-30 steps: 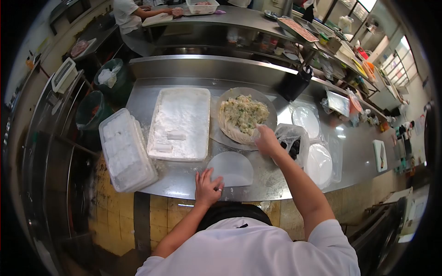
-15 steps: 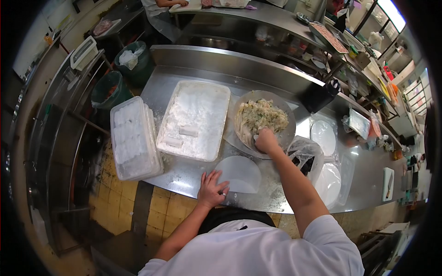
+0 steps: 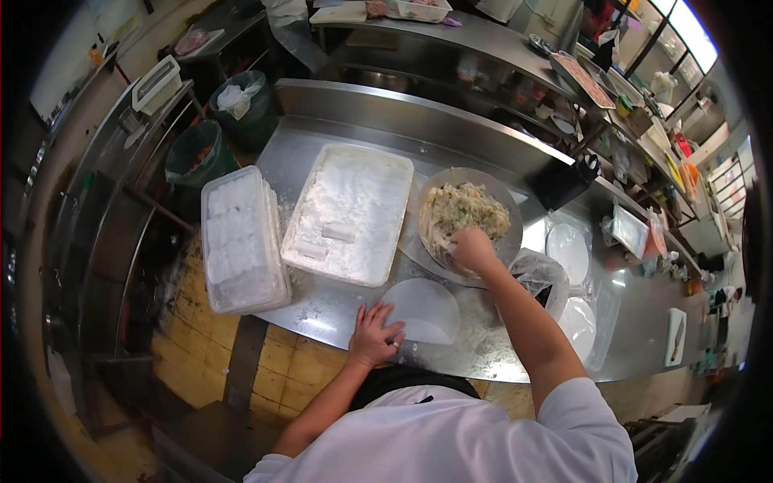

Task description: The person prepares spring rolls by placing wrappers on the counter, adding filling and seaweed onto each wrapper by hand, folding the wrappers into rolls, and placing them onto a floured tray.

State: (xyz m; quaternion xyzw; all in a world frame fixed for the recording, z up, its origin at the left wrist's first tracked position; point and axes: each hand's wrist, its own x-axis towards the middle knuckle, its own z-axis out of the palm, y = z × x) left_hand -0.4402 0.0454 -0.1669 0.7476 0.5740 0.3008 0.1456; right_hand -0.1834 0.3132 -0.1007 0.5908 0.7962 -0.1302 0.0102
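Note:
A thin, translucent whitish sheet [image 3: 427, 310] with a rounded far edge lies flat on the steel table in front of me. My left hand [image 3: 375, 335] rests at its left edge, palm down with fingers spread, a ring on one finger. My right hand [image 3: 475, 251] reaches into the near side of a large round bowl [image 3: 513, 229]. The bowl holds a pale chopped mixture [image 3: 467, 208] with green bits. The fingers of that hand are closed at the mixture, and what they grip is hidden.
Left of the bowl stands a white tray [image 3: 362, 201] of white powder with two pale rolls. Stacked lidded containers [image 3: 235, 233] sit at the table's left edge. Right are a plastic bag [image 3: 541, 278], wrapped round sheets [image 3: 568, 249], a black container [image 3: 568, 181] and a knife on a board [image 3: 676, 338].
The view has shifted slightly. My right hand stays in the bowl, its fingers turned a little at the mixture. A co-worker's hand at the back board is out of view.

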